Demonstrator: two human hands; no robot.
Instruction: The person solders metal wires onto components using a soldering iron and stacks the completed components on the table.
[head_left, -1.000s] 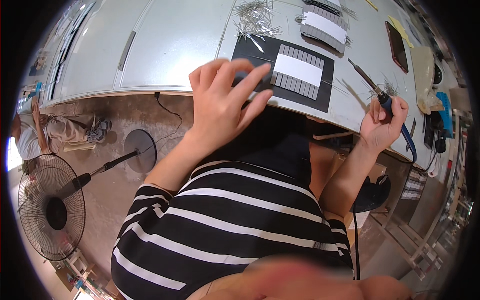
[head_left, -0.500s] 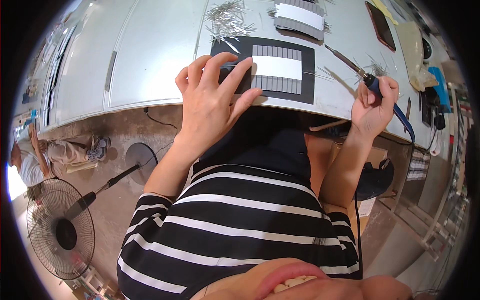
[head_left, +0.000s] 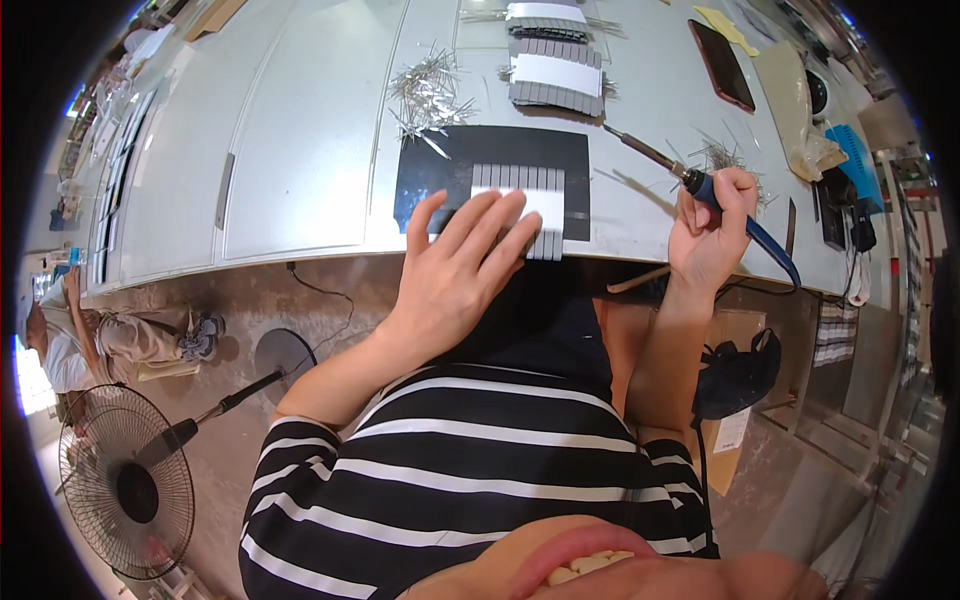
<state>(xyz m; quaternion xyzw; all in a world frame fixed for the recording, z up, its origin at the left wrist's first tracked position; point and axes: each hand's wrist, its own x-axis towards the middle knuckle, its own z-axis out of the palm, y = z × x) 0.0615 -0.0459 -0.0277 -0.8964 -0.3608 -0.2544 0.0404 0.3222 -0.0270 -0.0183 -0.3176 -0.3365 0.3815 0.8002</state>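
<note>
My left hand lies over the lower left part of a panel of grey strips with a white band. Its fingers are spread and touch the panel; the thumb is mostly hidden. The panel rests on a black mat, reaching the table's front edge. To the right, my right hand is closed round the blue handle of a soldering iron. The iron's metal tip points up and left, beside the mat and clear of the panel.
Two stacks of similar strip panels stand beyond the mat. Loose metal pins lie heaped at its far left, with more wire pins near the iron. A phone lies far right. A fan stands on the floor at left.
The panel has slid left and nearer the table's front edge on the mat, with my left hand now over it. My right hand still holds the iron. The whole view has shifted.
</note>
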